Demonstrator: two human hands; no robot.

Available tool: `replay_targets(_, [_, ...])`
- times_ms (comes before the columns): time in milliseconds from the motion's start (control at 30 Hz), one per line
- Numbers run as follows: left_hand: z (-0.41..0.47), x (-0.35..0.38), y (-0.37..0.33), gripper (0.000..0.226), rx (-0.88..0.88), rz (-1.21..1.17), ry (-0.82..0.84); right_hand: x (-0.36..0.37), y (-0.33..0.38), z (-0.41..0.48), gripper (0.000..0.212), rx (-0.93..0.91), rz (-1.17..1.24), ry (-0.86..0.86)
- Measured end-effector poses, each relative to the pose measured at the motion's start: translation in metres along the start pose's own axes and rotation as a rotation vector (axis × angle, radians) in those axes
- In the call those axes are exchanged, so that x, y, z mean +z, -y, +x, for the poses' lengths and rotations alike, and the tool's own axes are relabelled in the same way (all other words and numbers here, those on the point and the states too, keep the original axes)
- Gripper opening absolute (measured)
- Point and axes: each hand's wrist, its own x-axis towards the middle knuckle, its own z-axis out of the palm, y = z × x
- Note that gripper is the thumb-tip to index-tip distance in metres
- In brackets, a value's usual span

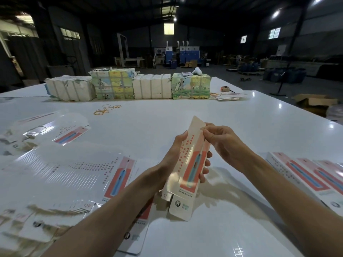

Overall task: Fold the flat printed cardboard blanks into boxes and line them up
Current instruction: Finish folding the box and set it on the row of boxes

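Holding a half-formed box [187, 171] up in the air over the white table [167, 115], I have my left hand [172, 156] wrapped round its middle, thumb along the near edge and fingers [204, 175] curled round the far side. My right hand [220, 141] pinches the top flap [197, 123] between thumb and fingertips, right at the fold. The bottom flap [181, 208] hangs open toward me. I judge this card to be light and thin: stiff along its length, but ready to buckle if I squeeze the hollow middle too hard, and its glossy print looks a little slippery. So I think the grip belongs on the long creased edges, where the walls brace each other, and the flap is best bent at its scored line, not at its rounded tip. The flat blanks [74, 173] lie fanned out on the table to my left, and the finished boxes [306, 175] lie side by side at my right, well apart from the one I hold.
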Motion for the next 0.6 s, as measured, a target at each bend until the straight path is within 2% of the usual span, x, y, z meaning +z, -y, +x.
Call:
replay_targets(167, [-0.002, -0.004, 0.004, 0.069, 0.027, -0.031, 0.013, 0.009, 0.006, -0.002, 0.028, -0.076, -0.3, -0.022])
replay_targets(267, [-0.002, -0.003, 0.004, 0.069, 0.023, -0.024, 0.012, 0.011, 0.004, -0.005, 0.029, -0.1, -0.263, -0.038])
replay_targets(433, [0.0, -0.003, 0.003, 0.073, 0.067, 0.055, -0.003, 0.009, 0.001, -0.005, 0.042, -0.094, -0.147, -0.008])
replay_targets(600, [0.003, -0.005, 0.005, 0.069, 0.022, 0.041, -0.007, 0.01, 0.0, -0.006, 0.044, -0.047, -0.028, 0.039])
